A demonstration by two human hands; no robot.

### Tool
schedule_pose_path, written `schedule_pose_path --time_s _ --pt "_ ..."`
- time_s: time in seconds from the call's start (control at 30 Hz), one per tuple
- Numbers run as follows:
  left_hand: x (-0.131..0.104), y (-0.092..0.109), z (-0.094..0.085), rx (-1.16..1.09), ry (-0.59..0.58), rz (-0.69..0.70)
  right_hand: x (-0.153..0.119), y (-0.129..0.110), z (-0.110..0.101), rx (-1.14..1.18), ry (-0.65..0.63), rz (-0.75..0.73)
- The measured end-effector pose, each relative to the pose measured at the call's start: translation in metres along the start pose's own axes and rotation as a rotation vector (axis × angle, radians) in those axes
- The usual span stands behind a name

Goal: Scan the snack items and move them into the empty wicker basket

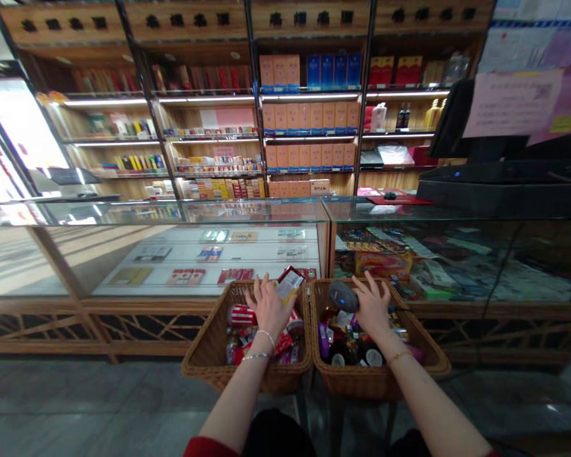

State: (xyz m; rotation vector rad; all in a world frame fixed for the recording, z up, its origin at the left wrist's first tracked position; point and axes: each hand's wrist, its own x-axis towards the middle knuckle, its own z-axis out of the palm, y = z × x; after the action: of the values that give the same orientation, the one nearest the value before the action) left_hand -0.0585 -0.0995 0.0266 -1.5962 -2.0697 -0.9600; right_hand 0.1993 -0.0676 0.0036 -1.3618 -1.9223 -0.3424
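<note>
Furthest left, the left basket (285,382), of brown wicker, carries a striped red-and-white tub (242,315) among mixed wrapped goods. Above its far right part, the left hand (271,309) grips a small flat packet (290,282), thumb side towards the right, with the other fingers raised and spread. The packet leans, its long axis seeming to run from near left to far right, a pale printed face and yellow part showing. It touches the left hand and lies left of the right hand, with a gap between.

Across that gap, just right of the basket rims where they meet, a dark scanner (343,296) with a blue light sits in the right hand (374,308), its rounded head towards the packet and a little nearer the person. The right hand's fingers fan out, though some contact is hidden. Below, the right basket (380,387) holds a purple packet (324,339) and 2 round lids. Beyond both baskets stands the glass desk (143,308).
</note>
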Motion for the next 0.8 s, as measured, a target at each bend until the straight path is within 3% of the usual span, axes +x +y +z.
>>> schedule_pose_path --time_s 0.23,0.8 --pt "-0.007 -0.012 -0.005 0.034 0.06 -0.1 -0.004 0.001 0.004 -0.011 0.006 -0.012" --pt "-0.003 0.008 -0.002 0.03 -0.023 -0.088 -0.003 0.011 -0.003 -0.063 0.004 0.012"
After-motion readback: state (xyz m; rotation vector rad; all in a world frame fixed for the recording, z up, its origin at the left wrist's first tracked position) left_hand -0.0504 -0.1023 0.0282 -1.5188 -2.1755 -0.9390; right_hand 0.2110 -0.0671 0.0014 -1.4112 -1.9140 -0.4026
